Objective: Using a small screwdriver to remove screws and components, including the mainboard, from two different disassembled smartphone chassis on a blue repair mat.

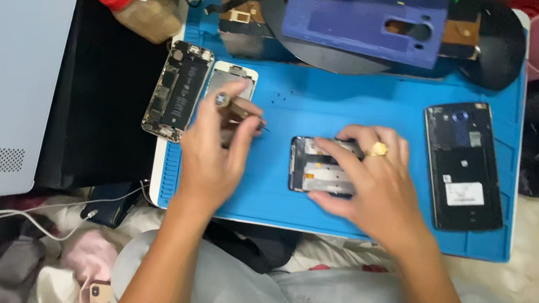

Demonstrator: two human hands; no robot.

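blue silicone mat (389, 124) lies under us. at two o'clock rests a black back cover (463, 166); at ten o'clock an opened phone (177, 90). our right hand (373, 182) presses flat on the stripped phone frame (315, 170) at centre; our left hand (216, 147) pinches a small screwdriver (241, 109).

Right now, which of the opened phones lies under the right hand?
The small phone frame at the mat's middle; the right hand presses on it. The others lie untouched.
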